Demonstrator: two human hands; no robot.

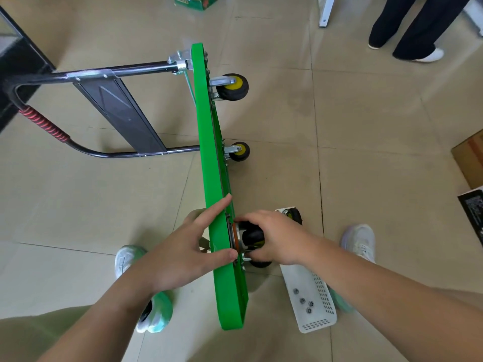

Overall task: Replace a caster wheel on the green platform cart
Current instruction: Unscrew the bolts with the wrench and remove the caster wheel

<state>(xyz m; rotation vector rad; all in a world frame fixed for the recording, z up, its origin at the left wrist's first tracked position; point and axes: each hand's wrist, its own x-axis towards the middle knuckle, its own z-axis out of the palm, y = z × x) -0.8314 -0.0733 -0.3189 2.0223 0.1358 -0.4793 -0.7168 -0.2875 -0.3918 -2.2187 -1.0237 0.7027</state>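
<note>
The green platform cart [209,142] stands on its side edge on the floor, its black handle [109,71] lying out to the left. Two yellow-hubbed casters [234,86] [239,151] stick out on its right, underside face. My right hand [271,236] grips a black caster wheel [252,235] held against the underside near the cart's near end. My left hand [193,244] rests on the cart's top edge with straight fingers, index and thumb reaching over the rim. Another wheel [294,214] lies in the white basket behind my right hand.
A white perforated basket [320,322] on the floor at the right holds several nuts [303,300]. My shoes [130,257] [362,239] flank the cart. Another person's legs [415,24] stand at the top right. Cardboard boxes [470,158] sit at the right edge.
</note>
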